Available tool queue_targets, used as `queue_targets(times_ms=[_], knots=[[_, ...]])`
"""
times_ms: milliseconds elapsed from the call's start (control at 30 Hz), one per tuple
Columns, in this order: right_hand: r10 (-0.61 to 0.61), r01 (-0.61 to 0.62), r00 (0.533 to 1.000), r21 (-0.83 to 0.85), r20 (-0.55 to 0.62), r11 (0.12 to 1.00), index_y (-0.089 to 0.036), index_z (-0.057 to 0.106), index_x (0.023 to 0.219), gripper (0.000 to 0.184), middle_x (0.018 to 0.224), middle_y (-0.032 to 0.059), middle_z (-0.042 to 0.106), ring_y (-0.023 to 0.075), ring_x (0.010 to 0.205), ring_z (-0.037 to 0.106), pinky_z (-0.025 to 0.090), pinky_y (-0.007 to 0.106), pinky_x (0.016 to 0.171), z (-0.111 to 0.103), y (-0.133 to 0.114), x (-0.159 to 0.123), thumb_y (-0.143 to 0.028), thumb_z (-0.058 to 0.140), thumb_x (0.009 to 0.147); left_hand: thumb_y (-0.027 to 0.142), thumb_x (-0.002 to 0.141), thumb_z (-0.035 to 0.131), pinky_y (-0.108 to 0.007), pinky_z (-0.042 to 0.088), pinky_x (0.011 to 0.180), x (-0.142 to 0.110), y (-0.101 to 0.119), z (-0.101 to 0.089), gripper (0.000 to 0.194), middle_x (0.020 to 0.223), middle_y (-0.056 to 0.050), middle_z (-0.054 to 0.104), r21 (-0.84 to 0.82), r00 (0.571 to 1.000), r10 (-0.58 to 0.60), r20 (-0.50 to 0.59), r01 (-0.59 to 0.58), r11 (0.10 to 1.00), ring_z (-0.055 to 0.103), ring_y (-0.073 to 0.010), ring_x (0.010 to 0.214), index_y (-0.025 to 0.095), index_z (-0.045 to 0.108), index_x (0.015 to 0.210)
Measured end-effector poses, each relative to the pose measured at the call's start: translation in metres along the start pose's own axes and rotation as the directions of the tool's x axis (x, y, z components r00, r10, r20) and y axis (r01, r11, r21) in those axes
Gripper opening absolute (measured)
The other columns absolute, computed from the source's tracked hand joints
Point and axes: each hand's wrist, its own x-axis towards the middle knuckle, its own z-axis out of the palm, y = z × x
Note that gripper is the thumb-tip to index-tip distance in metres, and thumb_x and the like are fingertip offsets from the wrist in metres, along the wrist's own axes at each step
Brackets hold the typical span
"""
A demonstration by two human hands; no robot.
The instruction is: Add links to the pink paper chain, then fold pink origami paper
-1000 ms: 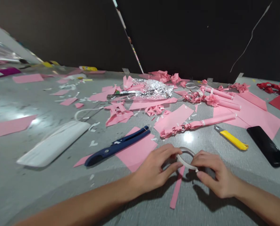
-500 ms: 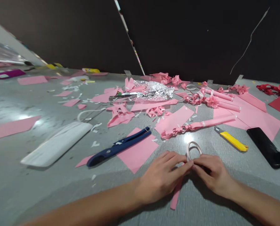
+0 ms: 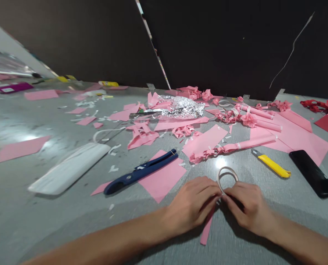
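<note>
Close in front of me, my left hand (image 3: 195, 200) and my right hand (image 3: 248, 204) meet with fingertips almost touching. A thin whitish ring, which looks like a nearly used-up tape roll (image 3: 228, 168), stands up between them. My right thumb and forefinger pinch its lower edge. The left fingers are closed at its left side, over the upper end of a narrow pink paper strip (image 3: 207, 230). That strip slants down towards me beneath the left hand. What exactly lies between the fingertips is partly hidden.
Dark blue scissors (image 3: 140, 172) lie over a pink sheet, left of my hands. A white pouch (image 3: 70, 169) sits farther left. To the right are a yellow cutter (image 3: 274, 165) and a black phone (image 3: 313, 173). Rolled pink paper pieces (image 3: 257, 141) and scraps spread behind, before a dark panel (image 3: 221, 44).
Both hands have shifted slightly, and the left fingertips have drawn a little back from the right ones. The ring shows wider and tilts more to the right. The view has turned slightly.
</note>
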Motion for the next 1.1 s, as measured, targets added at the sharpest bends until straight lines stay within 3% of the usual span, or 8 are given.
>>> queue_targets(times_ms=[133,333,533,667,767,1000,1100], knots=[[0.020,-0.020,1.000,0.025,0.010,0.999,-0.019,0.073,0.095,0.029,0.073,0.0049,0.072,0.0186,0.066,0.063,0.043,0.032,0.061,-0.0002,0.0008,0.0007,-0.025,0.050,0.110,0.012,0.104,0.053,-0.033,0.055,0.079,-0.0008,-0.0008,-0.0001,0.012,0.094,-0.007,0.077,0.000,1.000,0.002,-0.006,-0.002,1.000,0.070,-0.0206,0.085,0.017,0.064,0.107],[-0.046,0.042,0.998,-0.096,-0.035,0.994,-0.017,0.072,0.095,0.026,0.074,0.0057,0.072,0.0191,0.065,0.063,0.041,0.033,0.061,0.0010,-0.0007,-0.0002,-0.021,0.051,0.111,0.012,0.105,0.049,-0.032,0.053,0.074,0.0007,0.0013,-0.0008,0.016,0.089,-0.007,0.074,-0.025,0.998,-0.047,0.052,0.048,0.999,0.066,-0.0197,0.080,0.017,0.064,0.103],[-0.110,0.102,0.993,-0.169,-0.041,0.980,-0.017,0.068,0.094,0.025,0.069,0.0047,0.070,0.0191,0.061,0.060,0.039,0.033,0.058,-0.0020,-0.0043,0.0024,-0.017,0.050,0.110,0.015,0.105,0.057,-0.031,0.059,0.080,-0.0009,0.0021,-0.0004,0.012,0.098,-0.008,0.076,-0.031,0.998,-0.058,-0.013,0.057,0.998,0.070,-0.0198,0.088,0.018,0.065,0.113],[-0.126,0.114,0.990,-0.171,-0.063,0.979,-0.017,0.067,0.090,0.027,0.068,0.0038,0.069,0.0191,0.060,0.059,0.040,0.033,0.057,-0.0015,-0.0037,0.0017,-0.017,0.049,0.110,0.016,0.105,0.057,-0.033,0.059,0.079,-0.0058,-0.0022,-0.0006,0.030,0.110,-0.010,0.076,0.180,0.999,0.017,-0.034,-0.010,0.984,0.071,-0.0210,0.092,0.021,0.061,0.134],[-0.114,0.103,0.990,-0.133,-0.078,0.986,-0.017,0.068,0.094,0.025,0.070,0.0036,0.070,0.0185,0.062,0.061,0.043,0.032,0.059,-0.0007,-0.0035,0.0009,-0.016,0.049,0.111,0.011,0.105,0.052,-0.032,0.056,0.075,-0.0068,-0.0044,-0.0032,0.030,0.107,-0.008,0.075,0.294,0.994,0.110,-0.005,-0.104,0.950,0.069,-0.0201,0.087,0.022,0.065,0.130],[-0.112,0.107,0.992,-0.085,-0.056,0.991,-0.018,0.067,0.096,0.024,0.072,0.0029,0.071,0.0175,0.062,0.061,0.042,0.031,0.059,-0.0004,-0.0056,0.0009,-0.017,0.049,0.111,0.014,0.111,0.044,-0.034,0.049,0.075,-0.0047,-0.0038,-0.0092,0.024,0.100,-0.007,0.078,0.312,0.968,0.252,0.012,-0.243,0.919,0.069,-0.0194,0.088,0.015,0.067,0.116],[-0.141,0.130,0.987,-0.136,-0.073,0.982,-0.017,0.067,0.098,0.020,0.070,0.0022,0.070,0.0181,0.061,0.061,0.042,0.032,0.058,-0.0006,-0.0068,0.0001,-0.016,0.051,0.110,0.015,0.112,0.041,-0.034,0.046,0.074,-0.0036,-0.0020,-0.0071,0.026,0.095,-0.006,0.078,0.306,0.973,0.232,0.007,-0.223,0.926,0.069,-0.0186,0.084,0.016,0.067,0.112]])
